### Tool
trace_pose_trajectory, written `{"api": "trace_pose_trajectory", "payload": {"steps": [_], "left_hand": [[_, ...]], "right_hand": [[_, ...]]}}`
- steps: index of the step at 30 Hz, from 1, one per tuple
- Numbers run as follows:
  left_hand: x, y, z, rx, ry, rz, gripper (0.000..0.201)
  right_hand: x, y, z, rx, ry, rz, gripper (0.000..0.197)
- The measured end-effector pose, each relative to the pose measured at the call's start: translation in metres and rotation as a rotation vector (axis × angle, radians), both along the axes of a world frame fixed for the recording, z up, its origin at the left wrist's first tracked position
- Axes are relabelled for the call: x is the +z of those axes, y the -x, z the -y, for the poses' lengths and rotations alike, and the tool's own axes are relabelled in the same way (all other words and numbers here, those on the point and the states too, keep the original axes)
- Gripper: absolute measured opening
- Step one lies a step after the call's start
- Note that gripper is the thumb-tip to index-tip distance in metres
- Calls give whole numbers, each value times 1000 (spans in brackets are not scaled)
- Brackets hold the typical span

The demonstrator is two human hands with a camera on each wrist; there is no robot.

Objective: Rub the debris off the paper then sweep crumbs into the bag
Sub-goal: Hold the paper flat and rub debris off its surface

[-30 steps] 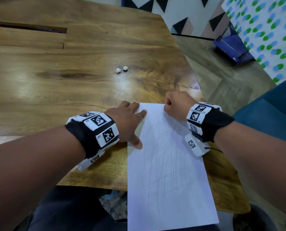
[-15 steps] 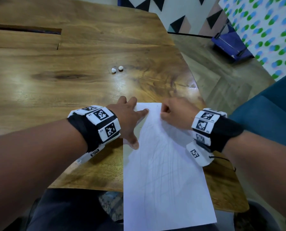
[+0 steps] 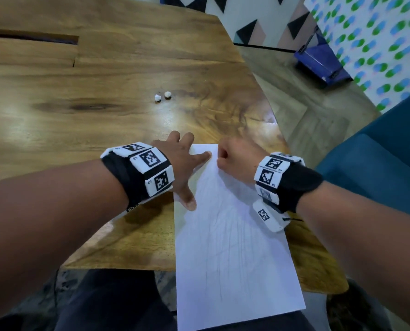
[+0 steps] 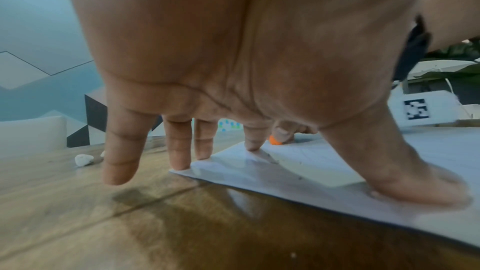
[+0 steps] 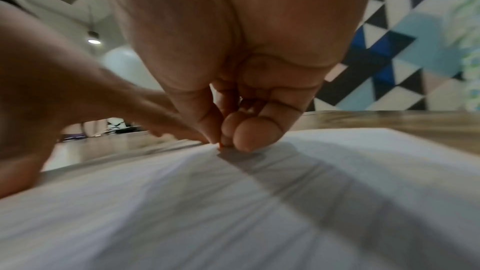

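Fingertips (image 5: 241,139) of the right hand (image 3: 232,161) pinch an orange eraser (image 4: 275,141) against the paper (image 3: 235,247) on the table (image 3: 79,120); left hand (image 3: 182,168) splays flat, pinning its corner. Rubbing looks underway; pencil marks remain, sweeping undone, no bag visible.

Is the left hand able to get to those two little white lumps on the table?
Probably yes. The left hand lies spread on the paper corner, holding nothing, and only bare table lies between it and the white lumps.
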State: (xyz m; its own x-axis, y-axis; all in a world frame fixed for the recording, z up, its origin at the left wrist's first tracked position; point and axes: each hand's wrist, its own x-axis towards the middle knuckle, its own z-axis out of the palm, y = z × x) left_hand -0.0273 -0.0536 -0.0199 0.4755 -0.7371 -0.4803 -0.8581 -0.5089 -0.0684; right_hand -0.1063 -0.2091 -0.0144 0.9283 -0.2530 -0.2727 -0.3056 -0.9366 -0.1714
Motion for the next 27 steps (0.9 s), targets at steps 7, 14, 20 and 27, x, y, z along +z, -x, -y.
{"api": "trace_pose_trajectory", "payload": {"steps": [7, 14, 20, 27], "left_hand": [[-2, -4, 0, -22, 33, -41, 120], [-6, -4, 1, -27, 21, -42, 133], [-8, -5, 0, -38, 29, -26, 130], [-8, -4, -2, -25, 32, -28, 128]], "right_hand": [[-10, 15, -26, 115, -108, -23, 8], [-4, -8, 5, -25, 3, 29, 7], [-5, 29, -50, 155, -156, -33, 13], [-7, 3, -6, 10, -32, 3, 6]]}}
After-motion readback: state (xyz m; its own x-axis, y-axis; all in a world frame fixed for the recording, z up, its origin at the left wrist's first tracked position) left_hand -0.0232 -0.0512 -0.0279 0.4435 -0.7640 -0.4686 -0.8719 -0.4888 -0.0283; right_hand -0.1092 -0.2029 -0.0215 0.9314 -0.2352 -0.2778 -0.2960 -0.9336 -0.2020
